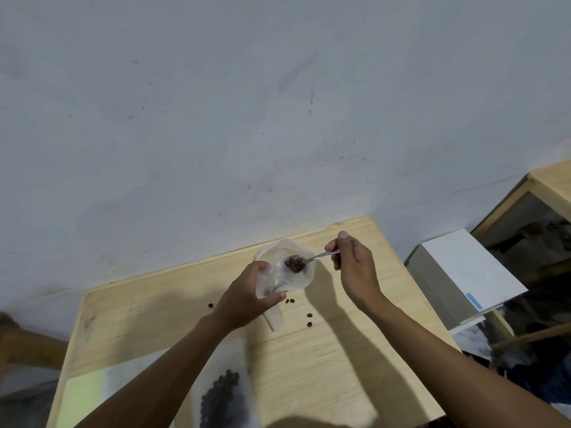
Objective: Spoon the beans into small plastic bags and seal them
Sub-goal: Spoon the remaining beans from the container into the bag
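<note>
1. Grip status, head view: left hand (247, 299) grips a small clear plastic bag (285, 273) by its side, fingers curled round it and holding the mouth open above the desk (324, 350). Right hand (352, 267) pinches the handle of a metal spoon (312, 258).
2. Spoon bowl sits at the bag's mouth, loaded with dark beans (295, 264).
3. Loose beans (309, 319) lie on the desk just below the bag; one more lies apart to the left.
4. A larger bag of beans (221, 396) lies near the bottom edge, blurred.
5. Risk: the mouth is held open from one side only and may fold shut as the spoon tips, sending beans over the rim onto the desk.
6. Risk: a heaped spoon tilted too early would spill short of the opening.
</note>
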`<action>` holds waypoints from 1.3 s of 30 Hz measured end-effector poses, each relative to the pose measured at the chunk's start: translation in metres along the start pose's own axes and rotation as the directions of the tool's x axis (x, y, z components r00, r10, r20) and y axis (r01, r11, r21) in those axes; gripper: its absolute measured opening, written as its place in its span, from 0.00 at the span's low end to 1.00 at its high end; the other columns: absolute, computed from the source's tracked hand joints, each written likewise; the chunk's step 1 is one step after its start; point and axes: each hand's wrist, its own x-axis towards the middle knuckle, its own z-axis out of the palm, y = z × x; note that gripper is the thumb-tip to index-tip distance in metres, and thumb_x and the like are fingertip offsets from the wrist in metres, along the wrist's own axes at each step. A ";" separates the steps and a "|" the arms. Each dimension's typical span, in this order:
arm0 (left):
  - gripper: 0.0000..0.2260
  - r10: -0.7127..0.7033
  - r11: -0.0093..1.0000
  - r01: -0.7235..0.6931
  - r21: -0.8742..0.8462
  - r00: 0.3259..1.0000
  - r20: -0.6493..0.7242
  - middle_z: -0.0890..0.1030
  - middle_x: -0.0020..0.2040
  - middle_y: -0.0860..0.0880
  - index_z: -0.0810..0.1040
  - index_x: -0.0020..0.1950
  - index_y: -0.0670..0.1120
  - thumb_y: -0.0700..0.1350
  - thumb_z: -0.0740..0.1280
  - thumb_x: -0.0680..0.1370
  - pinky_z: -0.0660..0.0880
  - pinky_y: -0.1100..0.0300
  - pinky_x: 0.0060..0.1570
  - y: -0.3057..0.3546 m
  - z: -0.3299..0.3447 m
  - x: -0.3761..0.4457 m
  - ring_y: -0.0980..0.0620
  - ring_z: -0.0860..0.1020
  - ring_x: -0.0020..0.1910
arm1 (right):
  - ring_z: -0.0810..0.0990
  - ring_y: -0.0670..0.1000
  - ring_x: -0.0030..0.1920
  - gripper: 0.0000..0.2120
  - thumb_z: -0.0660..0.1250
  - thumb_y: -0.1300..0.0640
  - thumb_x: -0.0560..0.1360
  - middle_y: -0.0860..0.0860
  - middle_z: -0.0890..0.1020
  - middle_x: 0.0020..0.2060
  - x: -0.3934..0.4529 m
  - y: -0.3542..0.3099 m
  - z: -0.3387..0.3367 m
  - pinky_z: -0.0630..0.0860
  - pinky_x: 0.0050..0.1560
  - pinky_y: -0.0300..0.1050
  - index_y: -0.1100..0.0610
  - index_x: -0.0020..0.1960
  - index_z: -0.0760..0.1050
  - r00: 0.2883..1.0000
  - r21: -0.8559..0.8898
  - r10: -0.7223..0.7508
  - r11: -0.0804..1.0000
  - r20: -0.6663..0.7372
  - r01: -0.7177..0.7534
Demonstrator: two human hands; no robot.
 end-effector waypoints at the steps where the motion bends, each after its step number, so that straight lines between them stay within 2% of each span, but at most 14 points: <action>1: 0.28 0.004 1.000 -0.004 0.007 1.000 0.009 0.75 0.58 0.57 0.69 0.64 0.52 0.59 0.75 0.70 0.73 0.63 0.50 0.001 0.000 0.000 0.58 0.75 0.55 | 0.74 0.42 0.35 0.18 0.55 0.50 0.84 0.44 0.79 0.35 -0.003 0.002 0.002 0.71 0.42 0.38 0.55 0.42 0.78 0.995 -0.052 -0.071 0.996 0.073 0.075; 4: 0.29 0.003 1.000 -0.004 0.026 1.000 0.030 0.76 0.57 0.57 0.69 0.64 0.53 0.63 0.73 0.68 0.75 0.61 0.50 0.001 -0.002 -0.001 0.58 0.76 0.53 | 0.79 0.45 0.43 0.14 0.56 0.48 0.82 0.46 0.79 0.42 -0.006 0.006 0.004 0.73 0.46 0.38 0.46 0.45 0.78 0.934 -0.186 -0.254 0.934 0.250 0.304; 6: 0.29 -0.014 1.000 0.013 0.024 0.999 0.040 0.76 0.56 0.58 0.69 0.63 0.54 0.64 0.72 0.67 0.76 0.58 0.51 -0.001 -0.005 -0.003 0.58 0.76 0.53 | 0.78 0.46 0.42 0.14 0.55 0.47 0.82 0.46 0.78 0.41 -0.006 0.005 0.004 0.73 0.44 0.37 0.46 0.45 0.78 0.921 -0.189 -0.308 0.915 0.238 0.355; 9: 0.30 -0.037 0.999 0.035 0.030 0.997 0.072 0.77 0.58 0.56 0.68 0.64 0.53 0.64 0.72 0.68 0.77 0.57 0.53 -0.005 -0.008 -0.006 0.56 0.77 0.54 | 0.74 0.43 0.36 0.17 0.54 0.51 0.84 0.42 0.78 0.35 -0.004 0.003 0.002 0.71 0.40 0.35 0.55 0.42 0.77 0.973 -0.063 -0.225 0.971 0.056 0.229; 11: 0.30 -0.049 0.998 0.045 0.037 0.992 0.114 0.77 0.61 0.55 0.67 0.66 0.53 0.63 0.73 0.69 0.76 0.55 0.56 -0.007 -0.010 -0.009 0.54 0.77 0.58 | 0.72 0.43 0.33 0.19 0.54 0.51 0.84 0.44 0.77 0.34 -0.002 0.008 0.001 0.71 0.39 0.36 0.58 0.42 0.75 0.994 0.009 -0.085 0.996 -0.074 0.086; 13: 0.31 -0.057 0.997 0.048 0.056 0.985 0.163 0.77 0.63 0.54 0.66 0.68 0.52 0.62 0.73 0.71 0.76 0.54 0.58 -0.009 -0.011 -0.013 0.53 0.77 0.60 | 0.71 0.46 0.32 0.20 0.54 0.49 0.84 0.49 0.75 0.33 -0.001 0.019 0.001 0.71 0.39 0.42 0.60 0.43 0.75 0.988 0.064 0.064 0.996 -0.141 -0.055; 17: 0.34 -0.047 0.993 0.017 0.117 0.966 0.255 0.77 0.65 0.50 0.64 0.72 0.50 0.62 0.72 0.72 0.78 0.55 0.58 -0.005 -0.011 -0.020 0.51 0.77 0.61 | 0.73 0.49 0.33 0.20 0.55 0.48 0.84 0.52 0.76 0.32 -0.004 0.046 0.011 0.71 0.40 0.47 0.60 0.42 0.74 0.959 0.079 0.262 0.964 -0.107 -0.254; 23: 0.34 -0.062 0.973 -0.027 0.227 0.925 0.375 0.77 0.65 0.50 0.62 0.72 0.53 0.66 0.69 0.72 0.77 0.56 0.55 0.004 -0.013 -0.022 0.53 0.77 0.56 | 0.74 0.51 0.33 0.19 0.52 0.50 0.84 0.53 0.77 0.33 -0.009 0.067 0.029 0.72 0.39 0.48 0.59 0.43 0.74 0.907 -0.004 0.414 0.910 -0.076 -0.415; 25: 0.35 -0.016 0.961 -0.076 0.267 0.945 0.327 0.75 0.67 0.50 0.64 0.73 0.52 0.66 0.69 0.72 0.75 0.57 0.57 0.008 -0.014 -0.022 0.52 0.76 0.59 | 0.75 0.52 0.33 0.18 0.52 0.51 0.83 0.53 0.78 0.34 -0.009 0.070 0.028 0.72 0.40 0.49 0.58 0.43 0.74 0.901 -0.037 0.423 0.903 -0.095 -0.428; 28: 0.36 0.126 0.928 -0.190 0.319 0.969 0.212 0.72 0.71 0.51 0.67 0.73 0.51 0.68 0.67 0.71 0.70 0.55 0.65 0.011 -0.020 -0.018 0.52 0.70 0.67 | 0.77 0.53 0.35 0.19 0.51 0.49 0.83 0.54 0.79 0.35 -0.005 0.073 0.024 0.75 0.44 0.53 0.57 0.43 0.74 0.913 -0.125 0.385 0.907 -0.137 -0.402; 30: 0.36 0.158 0.914 -0.227 0.336 0.962 0.221 0.72 0.72 0.52 0.67 0.73 0.51 0.69 0.67 0.71 0.70 0.55 0.65 0.011 -0.024 -0.013 0.51 0.70 0.68 | 0.77 0.53 0.36 0.19 0.52 0.49 0.83 0.53 0.80 0.34 -0.003 0.073 0.023 0.76 0.45 0.54 0.57 0.43 0.75 0.912 -0.149 0.379 0.904 -0.158 -0.401; 32: 0.37 0.130 0.918 -0.220 0.330 0.954 0.272 0.70 0.73 0.53 0.66 0.74 0.50 0.67 0.69 0.72 0.71 0.56 0.64 0.012 -0.025 -0.009 0.52 0.70 0.68 | 0.77 0.53 0.35 0.19 0.52 0.49 0.83 0.54 0.80 0.34 -0.002 0.072 0.024 0.75 0.44 0.53 0.58 0.43 0.74 0.903 -0.124 0.401 0.899 -0.157 -0.421; 36: 0.35 0.090 0.940 -0.194 0.280 0.934 0.346 0.67 0.75 0.52 0.63 0.75 0.49 0.62 0.70 0.74 0.72 0.59 0.62 0.019 -0.022 -0.008 0.52 0.72 0.68 | 0.74 0.52 0.32 0.16 0.53 0.55 0.83 0.55 0.77 0.33 -0.006 0.069 0.026 0.74 0.38 0.46 0.61 0.45 0.74 0.860 0.033 0.502 0.865 -0.095 -0.501; 39: 0.40 0.079 0.941 -0.187 0.281 0.931 0.356 0.62 0.78 0.52 0.56 0.78 0.49 0.64 0.69 0.73 0.71 0.58 0.66 0.013 -0.015 -0.014 0.51 0.69 0.72 | 0.73 0.52 0.32 0.13 0.54 0.59 0.82 0.55 0.76 0.33 -0.013 0.069 0.030 0.73 0.35 0.44 0.61 0.47 0.75 0.822 0.169 0.569 0.814 -0.033 -0.556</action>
